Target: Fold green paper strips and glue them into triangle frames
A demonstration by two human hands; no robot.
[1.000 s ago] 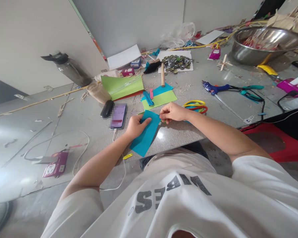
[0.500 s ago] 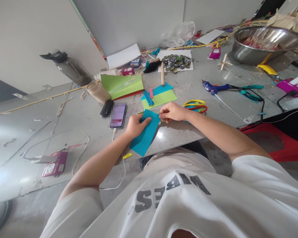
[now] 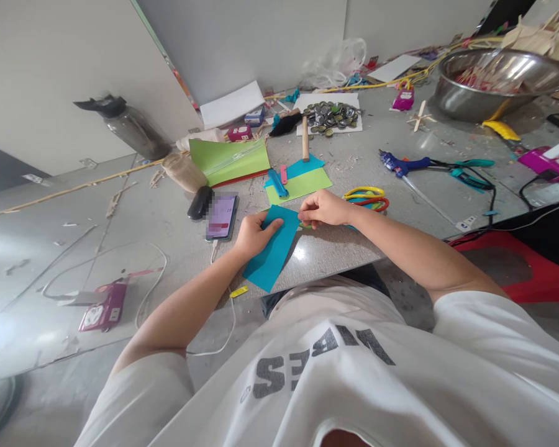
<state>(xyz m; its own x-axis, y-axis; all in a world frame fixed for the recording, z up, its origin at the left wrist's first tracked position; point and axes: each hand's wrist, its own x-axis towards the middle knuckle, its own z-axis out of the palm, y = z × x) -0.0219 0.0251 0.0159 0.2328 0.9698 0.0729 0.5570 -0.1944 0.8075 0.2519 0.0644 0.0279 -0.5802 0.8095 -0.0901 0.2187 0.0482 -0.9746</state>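
A sheet of blue paper (image 3: 272, 251) slants over the table's near edge, and my left hand (image 3: 256, 236) grips its left side with the thumb on top. My right hand (image 3: 320, 210) is pinched at the sheet's upper right corner; what its fingertips hold is too small to make out. A bit of green shows just beneath those fingers. Beyond the hands, a green sheet (image 3: 305, 188) carries a blue cutter (image 3: 277, 184) and a small pink piece (image 3: 284, 174). Scissors with yellow and red handles (image 3: 366, 192) lie right of my right hand.
A phone (image 3: 222, 217) with a cable lies left of my hands. Farther back are green paper (image 3: 230, 161), a bottle (image 3: 137, 130) and bottle caps (image 3: 330, 117). At right are a blue glue gun (image 3: 403, 164) and a metal bowl (image 3: 470, 102).
Both hands stay almost where they were. The blue paper's corner by my right fingertips has shifted very slightly.
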